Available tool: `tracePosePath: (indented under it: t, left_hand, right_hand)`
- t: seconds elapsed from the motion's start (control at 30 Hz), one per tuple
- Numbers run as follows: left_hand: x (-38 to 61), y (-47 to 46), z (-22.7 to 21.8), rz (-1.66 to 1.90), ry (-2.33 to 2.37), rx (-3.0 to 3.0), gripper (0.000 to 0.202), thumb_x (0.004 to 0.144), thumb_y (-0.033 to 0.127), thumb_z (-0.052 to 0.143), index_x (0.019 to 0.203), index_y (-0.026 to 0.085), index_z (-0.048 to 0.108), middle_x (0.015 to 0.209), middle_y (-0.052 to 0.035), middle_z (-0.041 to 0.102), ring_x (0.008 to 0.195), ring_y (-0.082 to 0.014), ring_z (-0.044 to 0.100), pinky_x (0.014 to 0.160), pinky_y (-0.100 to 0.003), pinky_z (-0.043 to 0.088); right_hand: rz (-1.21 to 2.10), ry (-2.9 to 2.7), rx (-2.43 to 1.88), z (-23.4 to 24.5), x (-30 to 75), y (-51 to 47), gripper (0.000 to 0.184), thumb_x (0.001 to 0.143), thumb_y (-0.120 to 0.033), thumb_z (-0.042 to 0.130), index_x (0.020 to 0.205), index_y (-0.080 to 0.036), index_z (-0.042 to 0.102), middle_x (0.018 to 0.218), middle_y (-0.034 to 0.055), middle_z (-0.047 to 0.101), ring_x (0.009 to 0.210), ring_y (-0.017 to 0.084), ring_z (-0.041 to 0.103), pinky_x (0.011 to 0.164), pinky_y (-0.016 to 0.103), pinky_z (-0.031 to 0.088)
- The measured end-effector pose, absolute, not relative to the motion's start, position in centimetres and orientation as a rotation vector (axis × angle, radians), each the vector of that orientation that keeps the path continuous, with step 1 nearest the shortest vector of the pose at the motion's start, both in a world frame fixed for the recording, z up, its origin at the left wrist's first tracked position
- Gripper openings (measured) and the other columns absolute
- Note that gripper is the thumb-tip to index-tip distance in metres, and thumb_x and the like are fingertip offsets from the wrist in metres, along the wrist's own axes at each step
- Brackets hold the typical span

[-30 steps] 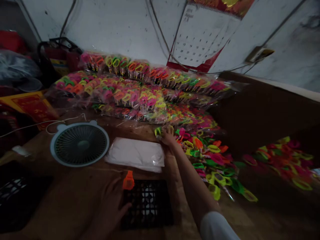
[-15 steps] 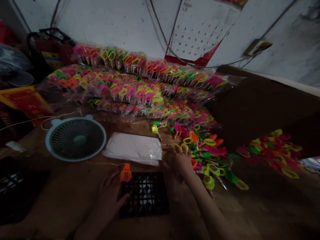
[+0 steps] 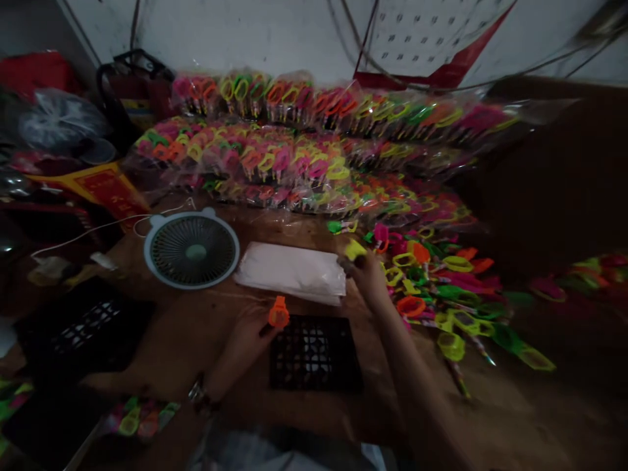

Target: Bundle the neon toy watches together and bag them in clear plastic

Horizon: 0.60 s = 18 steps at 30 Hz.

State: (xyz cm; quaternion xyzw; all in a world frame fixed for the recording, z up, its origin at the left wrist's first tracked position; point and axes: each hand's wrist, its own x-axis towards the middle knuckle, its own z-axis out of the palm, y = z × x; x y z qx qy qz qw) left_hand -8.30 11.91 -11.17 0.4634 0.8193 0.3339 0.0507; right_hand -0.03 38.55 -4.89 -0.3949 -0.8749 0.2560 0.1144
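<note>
My right hand [image 3: 367, 278] is closed on a small yellow-handled pair of scissors [image 3: 354, 250], held just above the near edge of a loose heap of bright plastic-handled scissors [image 3: 436, 288]. My left hand [image 3: 245, 340] lies on the wooden table with its fingertips pinching an orange-handled pair of scissors [image 3: 279, 315]. That pair stands upright at the far left corner of a black grid tray [image 3: 316, 356]. A flat stack of white plastic bags [image 3: 292, 271] lies just beyond the tray, between my two hands.
A round table fan [image 3: 192, 248] lies face up at the left with its cable trailing off. Clear bags packed with scissors [image 3: 294, 147] are stacked along the wall. A second black tray [image 3: 83, 327] sits at the near left. A calendar [image 3: 432, 39] hangs above.
My right hand drew back from the far side of the heap and now holds a yellow pair lifted near the white bags. The left hand stayed at the orange pair. The view dropped lower.
</note>
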Motion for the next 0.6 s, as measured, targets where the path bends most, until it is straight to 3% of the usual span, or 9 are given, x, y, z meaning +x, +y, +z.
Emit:
tracePosePath:
  t: [0.1, 0.2, 0.37, 0.6]
  left_hand:
    - [-8.6, 12.0, -11.0, 0.985, 2.472, 1.429, 0.015, 0.074, 0.018, 0.069, 0.089, 0.022, 0.070, 0.092, -0.0039, 0.071, 0.092, -0.0214, 0.062, 0.091, -0.039, 0.045]
    - [-8.9, 12.1, -10.8, 0.951, 2.450, 1.458, 0.012, 0.074, 0.016, 0.069, 0.084, 0.023, 0.070, 0.088, -0.0026, 0.071, 0.091, -0.0199, 0.063, 0.093, -0.038, 0.044]
    - [-8.6, 12.1, -10.8, 0.898, 2.486, 1.439, 0.010, 0.075, 0.019, 0.068, 0.084, 0.021, 0.070, 0.090, -0.0047, 0.071, 0.092, -0.0202, 0.062, 0.096, -0.038, 0.042]
    - [-7.9, 12.1, -10.8, 0.861, 2.531, 1.403, 0.015, 0.079, 0.021, 0.061, 0.092, 0.020, 0.069, 0.093, -0.0050, 0.071, 0.093, -0.0205, 0.062, 0.092, -0.036, 0.046]
  right_hand:
    - [1.792, -2.051, -0.733, -6.6, 4.6, 31.3, 0.024, 0.075, -0.034, 0.064, 0.091, -0.018, 0.062, 0.079, 0.0044, 0.070, 0.069, 0.018, 0.065, 0.065, 0.030, 0.052]
    - [2.146, -1.792, -0.754, -9.0, 6.4, 24.4, 0.026, 0.069, -0.038, 0.071, 0.083, -0.018, 0.063, 0.078, 0.0030, 0.070, 0.064, 0.018, 0.065, 0.060, 0.029, 0.053]
    - [1.812, -1.923, -0.777, -11.2, 5.8, 20.6, 0.027, 0.072, -0.038, 0.068, 0.088, -0.017, 0.066, 0.084, 0.0074, 0.073, 0.077, 0.023, 0.066, 0.069, 0.031, 0.053]
    - [1.190, -2.193, -0.706, -12.4, 6.6, 20.2, 0.014, 0.078, -0.029, 0.058, 0.087, -0.020, 0.063, 0.079, 0.0074, 0.071, 0.071, 0.022, 0.066, 0.063, 0.030, 0.051]
